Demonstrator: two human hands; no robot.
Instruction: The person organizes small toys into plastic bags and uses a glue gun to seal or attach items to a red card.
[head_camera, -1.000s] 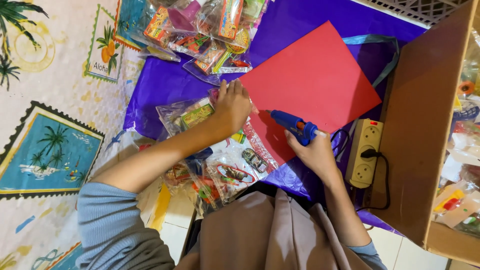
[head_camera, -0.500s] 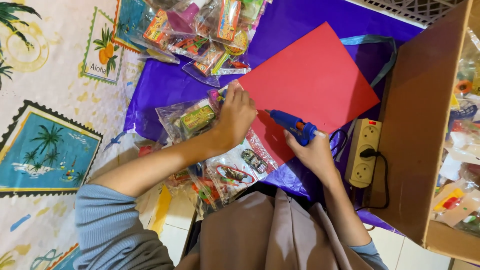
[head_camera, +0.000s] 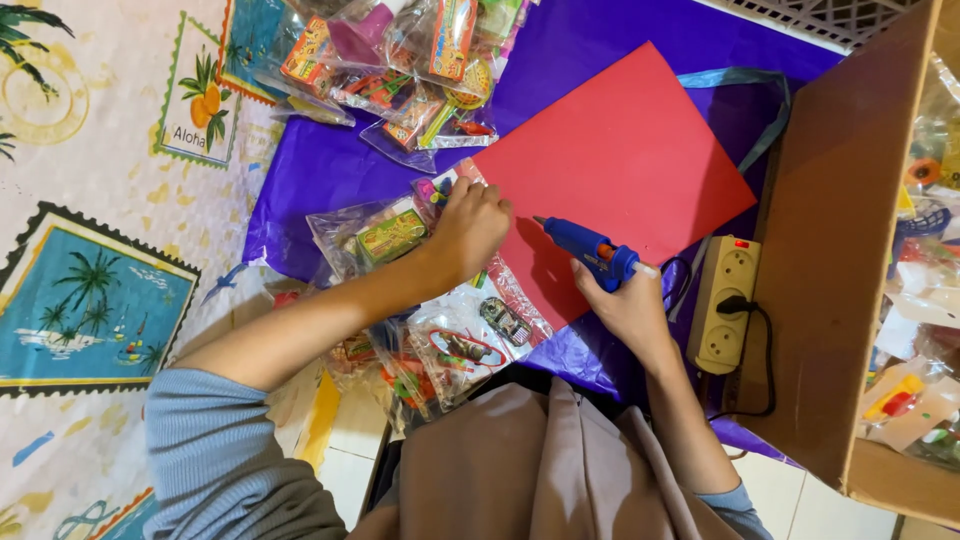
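A red sheet of paper (head_camera: 620, 170) lies tilted on a purple plastic cover (head_camera: 330, 170). My left hand (head_camera: 470, 225) presses on the sheet's left corner, fingers curled over its edge. My right hand (head_camera: 625, 305) grips a blue glue gun (head_camera: 590, 248) whose nozzle points left, at the sheet's lower left part near my left hand. Clear bags of small toys (head_camera: 460, 340) lie under and beside my left forearm.
More packed toy bags (head_camera: 400, 60) are piled at the top. A cream power strip (head_camera: 725, 300) with a black plug lies right of the sheet. A brown cardboard box (head_camera: 850, 240) with toys stands at the right. A patterned mat (head_camera: 90, 290) covers the left.
My left hand has slid right along the sheet's corner. The glue gun has moved a little up and left, closer to that hand.
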